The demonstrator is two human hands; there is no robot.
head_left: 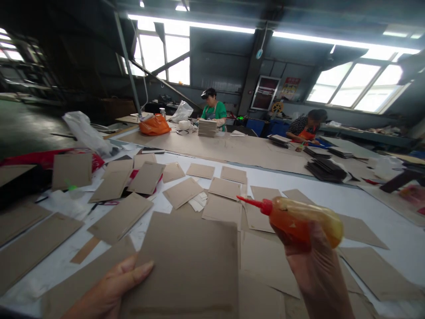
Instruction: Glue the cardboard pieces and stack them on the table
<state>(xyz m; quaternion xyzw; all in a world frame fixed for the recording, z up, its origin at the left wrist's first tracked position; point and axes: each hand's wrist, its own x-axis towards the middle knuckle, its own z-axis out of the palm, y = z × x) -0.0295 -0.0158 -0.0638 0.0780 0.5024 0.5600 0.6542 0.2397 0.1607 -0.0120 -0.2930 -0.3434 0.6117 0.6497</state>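
Our left hand point(111, 283) grips a grey cardboard rectangle point(191, 266), likely steadying it; our right hand point(312, 263) clasps an amber plastic bottle point(297, 215).

You are facing no lettering that can be read. On the far wall point(215, 60), a poster point(290, 87) is showing a red patch near its top, but its print is coming out too small and blurred for you to make out. Left of it in your view, a dark framed board point(264, 93) is bearing pale streaks, and you are not able to tell whether they are forming words or glare.
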